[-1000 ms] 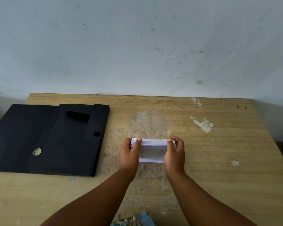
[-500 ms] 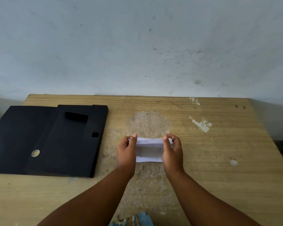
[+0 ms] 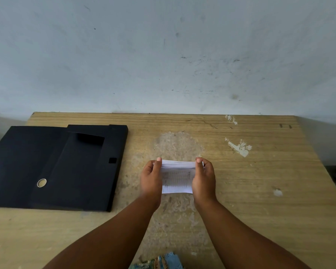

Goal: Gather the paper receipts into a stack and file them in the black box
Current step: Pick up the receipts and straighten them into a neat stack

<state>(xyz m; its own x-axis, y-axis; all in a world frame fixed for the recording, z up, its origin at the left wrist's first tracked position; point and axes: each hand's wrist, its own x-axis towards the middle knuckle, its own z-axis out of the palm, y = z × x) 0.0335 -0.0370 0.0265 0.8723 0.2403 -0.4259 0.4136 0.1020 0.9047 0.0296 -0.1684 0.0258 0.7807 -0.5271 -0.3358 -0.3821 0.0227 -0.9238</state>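
A small stack of white paper receipts (image 3: 177, 177) with printed lines stands on its lower edge at the middle of the wooden table (image 3: 260, 191). My left hand (image 3: 151, 179) grips its left side and my right hand (image 3: 204, 179) grips its right side, thumbs on the top edge. The black box (image 3: 52, 167) lies flat at the table's left, to the left of my left hand, its lid flap spread out to the left, with a round hole and a small square slot on it.
A pale wall (image 3: 163, 55) runs along the table's far edge. The table top has a worn grey patch (image 3: 175, 144) behind the receipts and white paint marks (image 3: 240, 147) at the right. A patterned cloth (image 3: 159, 262) shows at the bottom edge.
Both hands have shifted a little on the stack, squaring it upright on the table. The printed face of the front receipt now shows more. The box has not moved.
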